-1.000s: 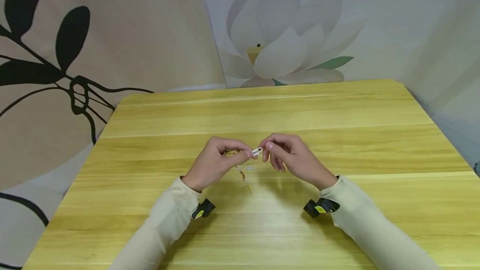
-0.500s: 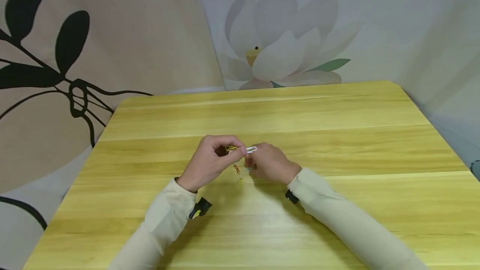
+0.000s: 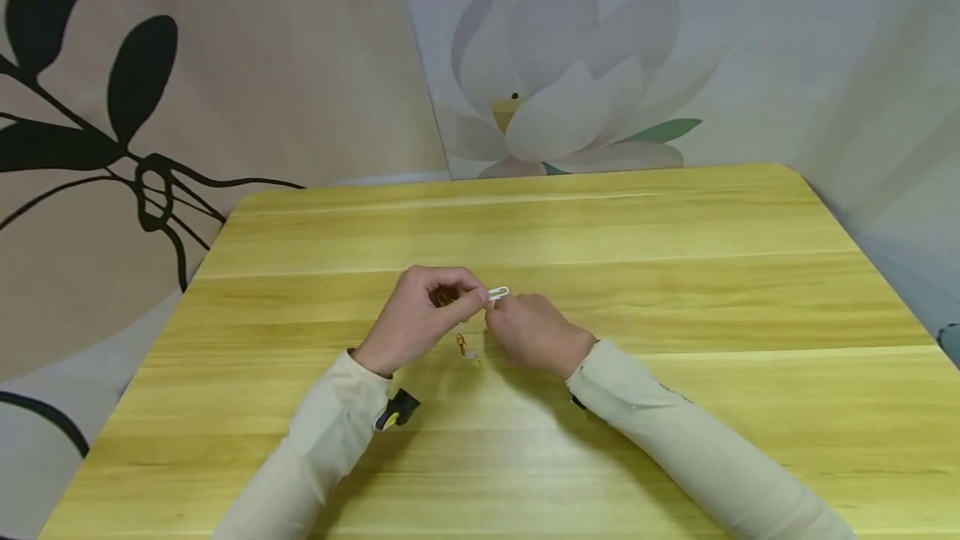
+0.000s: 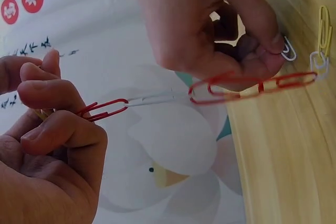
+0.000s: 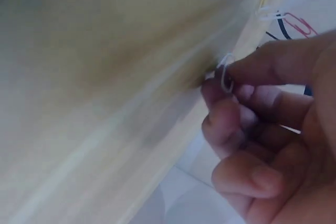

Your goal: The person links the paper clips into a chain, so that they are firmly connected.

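Observation:
My left hand (image 3: 423, 315) pinches a chain of linked paper clips, and a white paper clip (image 3: 499, 293) pokes out past its fingertips. In the left wrist view the chain runs from those fingers through a red paper clip (image 4: 105, 114), a white one and more red wire, down to a yellow paper clip (image 4: 324, 30) at its end. My right hand (image 3: 536, 332) is close beside the left one, back of the hand up. Between its thumb and forefinger it pinches a loose white paper clip (image 5: 224, 72), also visible in the left wrist view.
Both hands work above a light wooden table (image 3: 645, 423). A wall hanging with a printed lotus (image 3: 562, 90) stands behind its far edge, and one with dark leaves (image 3: 142, 82) at the left. Each wrist wears a small black camera (image 3: 399, 409).
My right hand has come left and down to the white paper clip on the table and now pinches it. The left hand has shifted slightly left, still holding the chain, whose hanging end swings.

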Motion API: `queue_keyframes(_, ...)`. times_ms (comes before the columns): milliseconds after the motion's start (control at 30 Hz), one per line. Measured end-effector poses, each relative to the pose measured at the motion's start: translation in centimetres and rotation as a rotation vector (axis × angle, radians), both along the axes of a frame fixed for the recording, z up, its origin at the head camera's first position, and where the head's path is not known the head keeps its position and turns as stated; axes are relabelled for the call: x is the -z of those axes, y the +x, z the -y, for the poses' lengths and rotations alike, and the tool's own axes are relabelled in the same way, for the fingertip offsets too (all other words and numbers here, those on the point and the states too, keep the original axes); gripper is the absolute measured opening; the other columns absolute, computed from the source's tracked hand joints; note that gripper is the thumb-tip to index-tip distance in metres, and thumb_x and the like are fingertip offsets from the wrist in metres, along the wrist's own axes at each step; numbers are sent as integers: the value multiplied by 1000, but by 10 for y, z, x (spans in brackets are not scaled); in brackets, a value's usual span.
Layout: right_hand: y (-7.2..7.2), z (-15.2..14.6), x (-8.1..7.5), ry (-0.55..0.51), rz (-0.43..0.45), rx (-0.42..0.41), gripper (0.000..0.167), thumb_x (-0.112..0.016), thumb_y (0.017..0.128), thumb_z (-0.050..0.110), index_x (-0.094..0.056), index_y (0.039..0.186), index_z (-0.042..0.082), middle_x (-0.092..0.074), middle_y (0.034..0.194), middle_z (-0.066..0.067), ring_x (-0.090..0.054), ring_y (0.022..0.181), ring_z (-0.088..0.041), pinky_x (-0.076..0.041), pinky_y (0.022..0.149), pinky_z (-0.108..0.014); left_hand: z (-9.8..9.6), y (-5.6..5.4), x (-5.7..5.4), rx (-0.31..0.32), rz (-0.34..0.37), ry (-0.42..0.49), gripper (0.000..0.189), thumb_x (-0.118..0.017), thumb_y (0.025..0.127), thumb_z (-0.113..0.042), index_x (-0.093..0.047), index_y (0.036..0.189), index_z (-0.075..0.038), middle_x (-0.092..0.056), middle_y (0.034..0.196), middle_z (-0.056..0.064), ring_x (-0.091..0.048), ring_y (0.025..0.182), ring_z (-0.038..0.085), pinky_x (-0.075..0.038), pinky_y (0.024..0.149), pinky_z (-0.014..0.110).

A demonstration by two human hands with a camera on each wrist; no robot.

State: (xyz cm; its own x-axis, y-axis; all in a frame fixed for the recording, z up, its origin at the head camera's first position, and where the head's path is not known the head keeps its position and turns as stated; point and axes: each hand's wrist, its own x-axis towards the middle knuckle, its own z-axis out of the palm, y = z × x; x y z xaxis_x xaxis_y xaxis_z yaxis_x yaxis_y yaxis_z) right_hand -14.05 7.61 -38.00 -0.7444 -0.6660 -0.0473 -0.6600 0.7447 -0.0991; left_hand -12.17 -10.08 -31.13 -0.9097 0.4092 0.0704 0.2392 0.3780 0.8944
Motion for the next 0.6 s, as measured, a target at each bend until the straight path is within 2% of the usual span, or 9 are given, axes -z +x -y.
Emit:
queue_keyframes(67,0,-2,-1,-34,17,14,9,-63,88,0,-68,93,7,-62,73,-2,-46,58,-10,-51,52,-29,1,0,-1,4,0,-5,15,-65,94,-15,-76,90,-7,-64,75,-1,-50,61,11,-44,57,23)
queue_keyframes(133,-1,-7,-3,-119,66,36,8,-61,91,1,-67,93,6,-58,68,-1,-43,57,-8,-46,50,-25,0,1,-2,9,3,-10,14,-65,94,-15,-76,91,-7,-67,78,0,-51,62,11,-45,58,23)
queue_keyframes(267,-4,-23,-9,-418,218,80,15,-58,98,5,-64,84,7,-51,64,1,-38,53,-5,-35,51,-18,-1,1,-1,6,12,-16,14,-64,94,-15,-76,92,-8,-68,80,1,-52,63,12,-44,59,23)
queue_keyframes(367,-4,-33,-18,-634,311,104,11,-59,99,8,-66,90,6,-60,67,-4,-45,54,-6,-37,52,-19,-2,1,-2,4,7,-26,14,-64,94,-15,-77,91,-9,-71,84,3,-53,66,14,-44,61,22)
queue_keyframes(433,-2,-38,-23,-743,364,124,10,-59,100,8,-68,95,5,-65,72,-10,-51,57,-11,-41,53,-21,-2,0,-2,3,-3,-36,14,-64,94,-14,-77,90,-10,-73,86,5,-54,69,15,-44,62,23)
queue_keyframes(500,1,-42,-30,-821,405,147,10,-59,100,9,-68,97,6,-67,76,-13,-55,60,-14,-44,55,-22,-2,-1,-3,-2,-12,-45,14,-64,94,-14,-77,89,-12,-73,87,5,-55,70,15,-44,63,23)
queue_keyframes(600,6,-46,-38,-926,451,191,9,-58,100,9,-67,98,8,-64,77,-14,-52,59,-15,-43,53,-24,-3,-2,-4,-5,-19,-50,15,-63,93,-14,-77,88,-13,-74,87,6,-55,70,16,-44,62,23)
